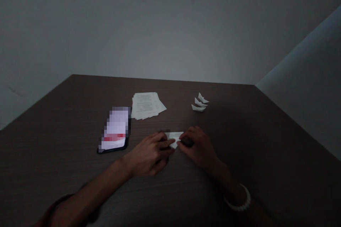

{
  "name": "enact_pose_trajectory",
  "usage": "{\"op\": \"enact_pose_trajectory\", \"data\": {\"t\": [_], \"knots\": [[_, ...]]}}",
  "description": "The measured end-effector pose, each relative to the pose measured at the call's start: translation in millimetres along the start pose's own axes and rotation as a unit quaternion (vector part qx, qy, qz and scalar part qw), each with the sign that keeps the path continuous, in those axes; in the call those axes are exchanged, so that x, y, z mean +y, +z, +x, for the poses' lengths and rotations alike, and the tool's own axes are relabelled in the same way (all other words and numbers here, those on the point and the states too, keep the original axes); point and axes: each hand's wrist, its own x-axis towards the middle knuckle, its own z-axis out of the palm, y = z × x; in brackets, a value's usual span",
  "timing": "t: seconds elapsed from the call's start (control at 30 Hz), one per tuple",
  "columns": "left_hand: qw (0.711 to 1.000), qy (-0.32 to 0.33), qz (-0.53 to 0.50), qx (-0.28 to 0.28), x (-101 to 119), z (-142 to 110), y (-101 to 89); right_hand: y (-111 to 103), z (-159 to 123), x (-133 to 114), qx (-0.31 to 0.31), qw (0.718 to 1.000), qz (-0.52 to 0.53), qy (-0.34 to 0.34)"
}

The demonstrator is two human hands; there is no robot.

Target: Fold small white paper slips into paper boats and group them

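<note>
Pinching a small paper (174,136) at its right edge, the right hand (201,146) faces the left hand (151,153), fingers over it, grip unclear; uneven pressure could crease it askew on the desk (170,198), or a forward slip scatter the paper boats (199,108).

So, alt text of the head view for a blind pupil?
A left hand and right hand touch a small white paper on a brown table. White printed sheets and three folded white paper boats lie beyond, a black phone left.

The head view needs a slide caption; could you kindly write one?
Left hand and right hand touch a small paper on a table, three folded paper boats farther back.
</note>
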Motion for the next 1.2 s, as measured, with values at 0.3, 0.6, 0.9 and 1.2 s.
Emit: {"op": "enact_pose_trajectory", "data": {"t": [0.3, 0.6, 0.9, 1.2], "knots": [[1.000, 0.003, 0.019, -0.001, 1, 1, -0.6, -4, 3, 3, 0.029, 0.999, -0.015, 0.003], [1.000, 0.010, 0.017, 0.004, 0, 1, -0.8, -8, 4, 11, 0.045, 0.998, -0.029, 0.032], [1.000, 0.008, 0.005, 0.000, -1, 0, -0.7, -5, 3, 11, 0.046, 0.997, -0.057, 0.038], [1.000, 0.008, -0.003, 0.001, -1, 1, -2.7, -6, 3, 6, 0.032, 0.998, -0.054, 0.005]]}}
